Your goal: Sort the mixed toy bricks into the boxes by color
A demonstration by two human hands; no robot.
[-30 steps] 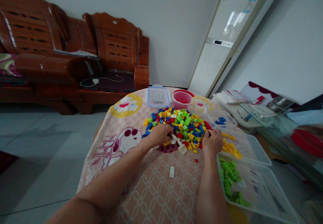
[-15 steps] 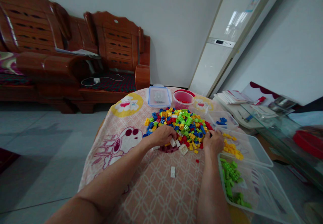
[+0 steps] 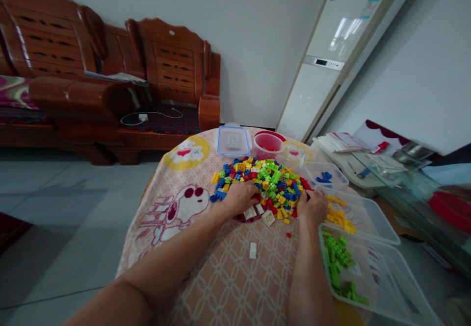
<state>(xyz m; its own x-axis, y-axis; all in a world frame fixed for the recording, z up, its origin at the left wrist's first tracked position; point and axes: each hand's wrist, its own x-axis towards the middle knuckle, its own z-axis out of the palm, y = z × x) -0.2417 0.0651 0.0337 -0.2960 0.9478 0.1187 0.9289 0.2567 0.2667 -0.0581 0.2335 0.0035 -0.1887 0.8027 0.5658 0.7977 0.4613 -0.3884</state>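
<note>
A heap of small toy bricks [image 3: 265, 181] in red, yellow, green and blue lies on a cartoon-print cloth [image 3: 191, 208] over a round table. My left hand [image 3: 241, 196] rests on the heap's near left edge, fingers curled down into the bricks. My right hand [image 3: 312, 207] sits at the heap's near right edge, fingers bent into the bricks; what either holds is hidden. White pieces [image 3: 268, 217] lie just in front of the heap, and one white brick [image 3: 252, 250] lies alone nearer me.
Clear tubs stand to the right: green bricks [image 3: 338, 262], yellow bricks [image 3: 340, 215], blue bricks [image 3: 324, 175]. A red-brick tub [image 3: 268, 144] and a lidded box [image 3: 233, 140] sit behind the heap. Wooden sofa at back left, white cabinet at back right.
Both hands stay at the heap's near edge with small finger movements. The view has shifted slightly, so everything sits a little to the right.
</note>
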